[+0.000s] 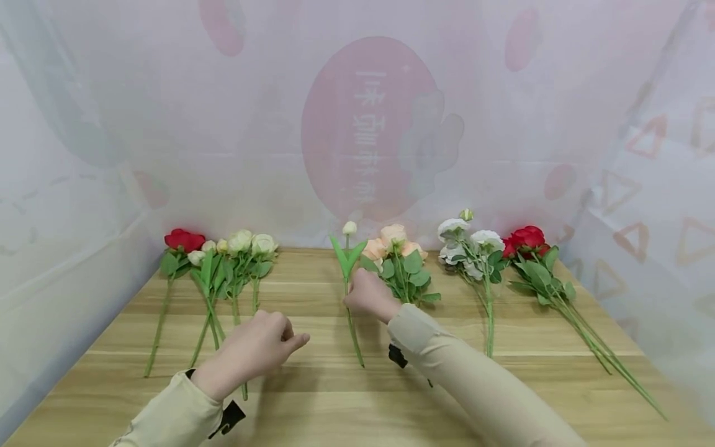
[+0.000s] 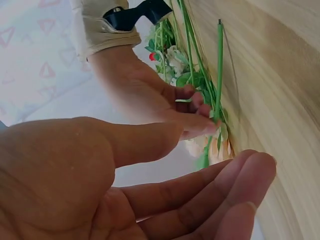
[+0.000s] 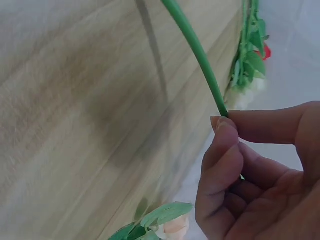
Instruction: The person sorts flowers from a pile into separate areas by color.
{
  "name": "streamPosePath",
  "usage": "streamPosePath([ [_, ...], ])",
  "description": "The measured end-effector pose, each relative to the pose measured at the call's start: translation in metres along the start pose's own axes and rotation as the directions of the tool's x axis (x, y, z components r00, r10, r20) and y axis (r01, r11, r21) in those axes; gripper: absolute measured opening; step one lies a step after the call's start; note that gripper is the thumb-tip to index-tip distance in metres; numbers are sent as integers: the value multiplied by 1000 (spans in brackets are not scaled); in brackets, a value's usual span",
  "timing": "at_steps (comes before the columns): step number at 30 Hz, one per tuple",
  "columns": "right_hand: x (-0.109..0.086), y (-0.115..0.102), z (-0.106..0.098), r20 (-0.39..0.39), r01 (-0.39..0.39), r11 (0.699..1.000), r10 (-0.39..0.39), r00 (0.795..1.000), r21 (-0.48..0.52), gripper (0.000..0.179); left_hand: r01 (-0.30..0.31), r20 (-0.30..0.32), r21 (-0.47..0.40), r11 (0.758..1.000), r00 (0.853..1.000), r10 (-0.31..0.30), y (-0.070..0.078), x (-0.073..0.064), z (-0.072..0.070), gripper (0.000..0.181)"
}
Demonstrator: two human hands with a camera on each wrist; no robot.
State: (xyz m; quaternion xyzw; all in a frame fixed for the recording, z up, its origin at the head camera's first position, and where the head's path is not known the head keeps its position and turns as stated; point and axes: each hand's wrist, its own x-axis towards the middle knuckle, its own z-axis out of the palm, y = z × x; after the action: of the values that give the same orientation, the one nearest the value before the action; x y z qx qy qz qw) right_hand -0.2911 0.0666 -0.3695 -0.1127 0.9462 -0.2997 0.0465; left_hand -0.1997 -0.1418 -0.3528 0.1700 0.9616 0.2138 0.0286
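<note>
White tulip [image 1: 346, 267] is pinched mid-stem by right hand [image 1: 370, 295] (bloom [image 1: 349, 228] likely spared crushing); left hand [image 1: 251, 349], nearer left, relaxed, empty.

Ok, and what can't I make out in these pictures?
- Head view: the peach roses' lower stems, mostly behind the right sleeve.
- Head view: parts of the cream roses' stems, behind the left hand.
- Right wrist view: the white tulip's lower end, cut off by the top edge; its bloom, behind the right hand.
</note>
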Motion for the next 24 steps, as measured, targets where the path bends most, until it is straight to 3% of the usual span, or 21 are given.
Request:
streamPosePath([
  [7, 19, 3, 12, 12, -117, 975, 122, 992, -191, 24, 35, 14, 3, 999, 999, -35, -1, 0, -4, 33],
  [13, 28, 4, 17, -23, -152, 950, 152, 988, -274, 23, 34, 31, -11, 999, 999, -34, -1, 0, -6, 34],
  [19, 23, 4, 10, -20, -109, 966, 108, 994, -232, 26, 23, 26, -6, 1000, 999, -23, -6, 2, -11, 33],
  [24, 5, 7, -6, -1, -51, 991, 52, 999, -124, 43, 51, 52, -12, 999, 997, -51, -17, 4, -22, 36],
])
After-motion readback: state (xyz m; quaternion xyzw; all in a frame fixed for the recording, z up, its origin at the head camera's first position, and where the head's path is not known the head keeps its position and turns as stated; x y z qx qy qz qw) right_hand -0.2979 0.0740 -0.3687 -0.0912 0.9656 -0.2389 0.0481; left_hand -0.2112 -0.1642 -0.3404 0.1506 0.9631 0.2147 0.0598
